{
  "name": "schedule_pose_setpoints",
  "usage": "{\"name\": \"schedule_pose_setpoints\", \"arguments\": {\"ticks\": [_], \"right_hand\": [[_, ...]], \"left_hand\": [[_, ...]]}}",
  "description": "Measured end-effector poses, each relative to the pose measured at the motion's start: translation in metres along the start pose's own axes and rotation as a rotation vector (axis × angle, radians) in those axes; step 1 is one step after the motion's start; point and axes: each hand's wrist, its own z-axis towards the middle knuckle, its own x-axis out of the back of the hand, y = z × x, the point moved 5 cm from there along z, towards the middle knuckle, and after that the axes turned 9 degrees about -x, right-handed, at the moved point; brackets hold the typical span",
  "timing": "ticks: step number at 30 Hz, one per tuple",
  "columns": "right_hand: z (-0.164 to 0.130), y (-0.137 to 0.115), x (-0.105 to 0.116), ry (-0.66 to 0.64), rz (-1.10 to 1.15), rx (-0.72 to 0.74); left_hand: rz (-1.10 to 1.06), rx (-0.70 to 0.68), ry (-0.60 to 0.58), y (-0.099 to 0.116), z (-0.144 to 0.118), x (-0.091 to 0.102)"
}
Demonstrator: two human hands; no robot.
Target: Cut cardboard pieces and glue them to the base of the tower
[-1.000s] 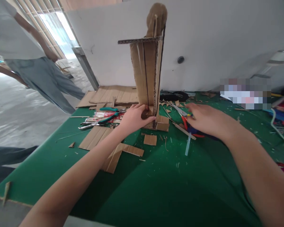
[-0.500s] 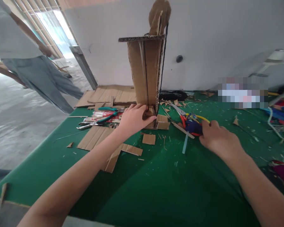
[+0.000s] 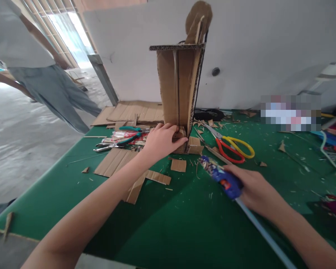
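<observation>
**Glue gun raised beside a braced cardboard tower**

Head view: the left hand (image 3: 161, 142) is clenched around the foot of an upright cardboard tower (image 3: 179, 87), fingers wrapped over the bottom edge where it meets the green table (image 3: 184, 224). The tower stands near the table's far edge, at about 12 o'clock from the person, with a flat shelf across its top and a rounded cardboard piece above that. The right hand (image 3: 253, 190) grasps a blue glue gun (image 3: 220, 175), nozzle aimed toward 10 o'clock at the tower's base, a clear glue stick (image 3: 257, 224) trailing back out of it toward 5 o'clock. The gun is lifted off the table and apart from the cardboard.

Scissors with red and yellow handles (image 3: 232, 147) lie just past the gun at 1 o'clock from it. Small cardboard offcuts (image 3: 178, 165) sit between the gun's tip and the tower. Pliers with teal grips (image 3: 120, 141) lie at 9 o'clock from the left hand, on flat cardboard sheets (image 3: 114, 162). A person in pale trousers (image 3: 53, 97) stands off the table at 10 o'clock.

As a judgement: the tower is tall and narrow and held only at its foot, so a nudge from the gun could tip it. The left fingers lie right at the joint the nozzle points to, so hot glue could reach them.
</observation>
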Motion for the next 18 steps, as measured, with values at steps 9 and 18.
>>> {"name": "schedule_pose_setpoints", "arguments": {"ticks": [9, 18], "right_hand": [[0.013, -0.026, -0.021, -0.022, -0.017, 0.141], [0.020, -0.030, -0.030, -0.098, -0.074, 0.096]], "left_hand": [[0.004, -0.003, 0.003, 0.000, 0.000, -0.001], [0.028, -0.004, 0.004, 0.001, 0.000, -0.001]]}}
